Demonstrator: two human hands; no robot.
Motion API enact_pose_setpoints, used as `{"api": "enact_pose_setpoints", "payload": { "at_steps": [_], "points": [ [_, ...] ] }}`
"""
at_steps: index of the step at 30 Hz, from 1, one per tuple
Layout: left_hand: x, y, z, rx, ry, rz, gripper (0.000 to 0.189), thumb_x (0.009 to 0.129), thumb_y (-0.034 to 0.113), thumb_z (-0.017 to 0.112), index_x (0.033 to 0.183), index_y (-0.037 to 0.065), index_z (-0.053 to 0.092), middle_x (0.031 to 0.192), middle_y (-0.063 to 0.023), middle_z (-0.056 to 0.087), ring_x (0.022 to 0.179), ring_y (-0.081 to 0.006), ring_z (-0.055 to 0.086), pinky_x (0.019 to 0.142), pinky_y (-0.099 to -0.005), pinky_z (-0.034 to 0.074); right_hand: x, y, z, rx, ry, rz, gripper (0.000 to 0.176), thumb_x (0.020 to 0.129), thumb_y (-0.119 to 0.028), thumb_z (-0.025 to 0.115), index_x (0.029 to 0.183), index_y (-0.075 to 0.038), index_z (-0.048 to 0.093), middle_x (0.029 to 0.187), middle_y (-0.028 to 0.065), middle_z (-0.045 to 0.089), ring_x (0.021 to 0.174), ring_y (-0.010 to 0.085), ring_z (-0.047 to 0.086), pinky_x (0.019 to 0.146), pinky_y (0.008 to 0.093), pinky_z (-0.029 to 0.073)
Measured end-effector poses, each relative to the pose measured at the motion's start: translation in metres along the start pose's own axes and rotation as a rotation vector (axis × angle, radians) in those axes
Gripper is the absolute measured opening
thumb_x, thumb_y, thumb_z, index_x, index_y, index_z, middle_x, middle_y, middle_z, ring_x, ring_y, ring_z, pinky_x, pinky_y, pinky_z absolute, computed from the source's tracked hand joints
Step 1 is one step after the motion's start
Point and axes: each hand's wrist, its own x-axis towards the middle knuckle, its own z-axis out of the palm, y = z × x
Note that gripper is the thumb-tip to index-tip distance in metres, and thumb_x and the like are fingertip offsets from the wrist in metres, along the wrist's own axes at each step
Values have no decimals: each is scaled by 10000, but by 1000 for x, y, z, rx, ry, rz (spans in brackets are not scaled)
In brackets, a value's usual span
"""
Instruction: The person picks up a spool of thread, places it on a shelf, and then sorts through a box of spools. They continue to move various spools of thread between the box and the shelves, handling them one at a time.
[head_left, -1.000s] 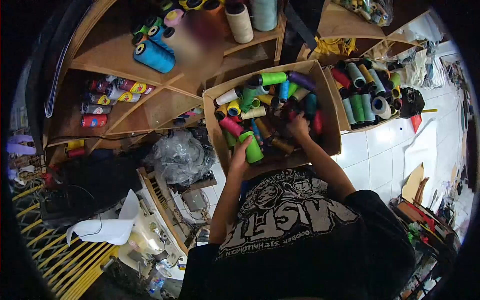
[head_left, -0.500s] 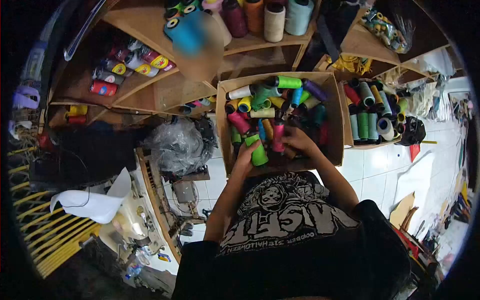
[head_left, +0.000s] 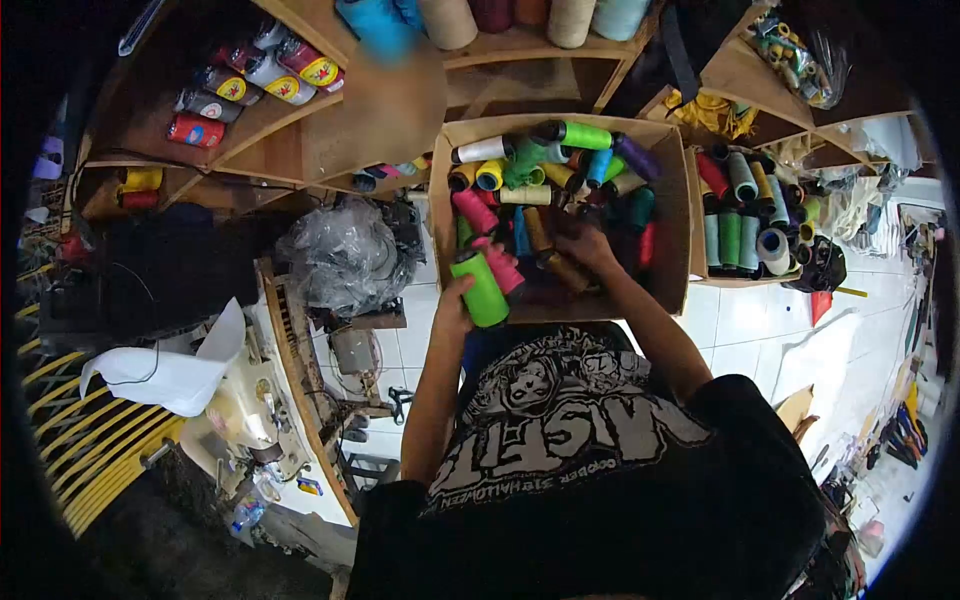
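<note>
Spools (head_left: 482, 292), green and pink, fill our left hand (head_left: 453, 304) near the box's (head_left: 444, 200) near-left corner, likely freeing our right hand (head_left: 594, 247), fingers hidden.

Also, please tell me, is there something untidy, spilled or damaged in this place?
The thread spools in the cardboard box look jumbled: they lie at mixed angles, while several cones on the shelf above stand upright. Crumpled clear plastic sits heaped left of the box. I see nothing spilled or damaged.
</note>
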Motion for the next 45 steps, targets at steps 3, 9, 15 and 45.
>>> {"api": "enact_pose_setpoints", "payload": {
  "at_steps": [3,9,15,45],
  "points": [
    [-7,-6,-17,-11,-39,50,712,685,297,689,1283,23,415,1270,-164,491,1152,-358,499,1000,-472,388,22,53,36,-352,242,32,773,714,-444,700,1256,42,437,1172,221,552,1022,392,565,852,433,482],
    [-12,-13,-52,25,9,27,758,689,322,688,1312,21,379,1322,-150,446,1206,-366,452,1007,-478,382,50,60,22,-245,-80,173,661,683,-362,718,1159,55,528,1082,239,589,969,352,601,824,418,494],
    [-4,-14,-40,18,-20,25,713,712,297,665,1308,17,393,1295,-143,478,1199,-341,467,1005,-447,386,41,14,9,197,-257,45,643,642,-412,697,1107,21,596,1088,203,615,1013,278,591,847,367,470],
    [-116,75,-132,-245,-198,150,908,649,571,683,1300,-3,416,1260,-221,500,1105,-339,541,954,-489,428,-91,-276,32,-60,-1093,-502,593,707,-356,737,1095,52,551,949,102,628,844,168,568,732,295,456]
  ]
}}
